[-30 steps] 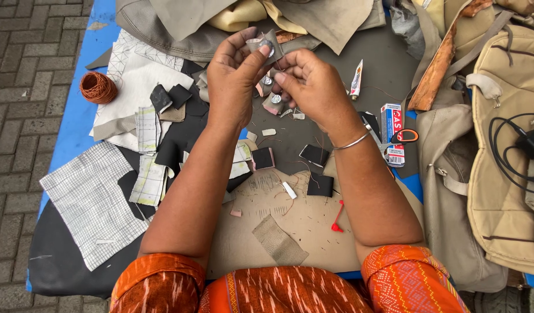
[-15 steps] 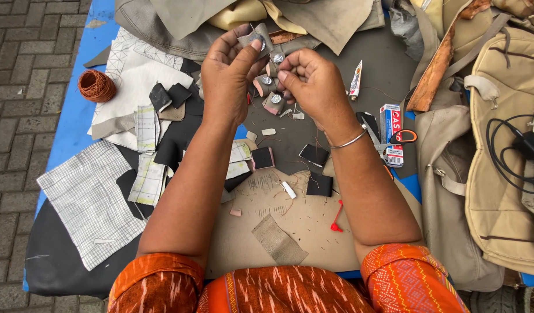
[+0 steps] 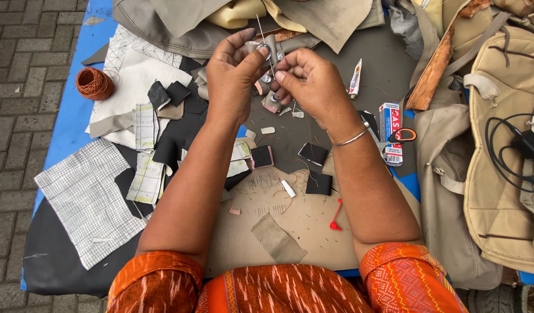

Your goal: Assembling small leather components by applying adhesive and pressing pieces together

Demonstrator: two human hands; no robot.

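Nearest the person, a tan leather sheet (image 3: 302,226) lies on the counter (image 3: 75,110), bearing one woven grey patch (image 3: 277,237), one small red tool (image 3: 335,215) and one white stub (image 3: 288,188). Just beyond it sit three small black squares (image 3: 319,183), one of them edged in pink. To the left lie one large checked fabric piece (image 3: 84,200) and several smaller checked and black scraps, too overlapped to count. To the right stand one red-and-white box (image 3: 391,133) with one pair of orange-handled scissors (image 3: 404,137) lying across it, and one small white tube (image 3: 355,78) farther on. Raised above the middle of the counter, the left hand (image 3: 232,78) and right hand (image 3: 313,84) meet; both have their fingers pinched shut on a small grey strap piece with a metal ring (image 3: 266,47), a thin needle (image 3: 260,26) rising from it. One spool of orange thread (image 3: 94,83) rests far left. One beige bag (image 3: 505,145) lies at the right with a black cable (image 3: 513,142) on it; folded tan cloths (image 3: 313,17) pile at the far edge.
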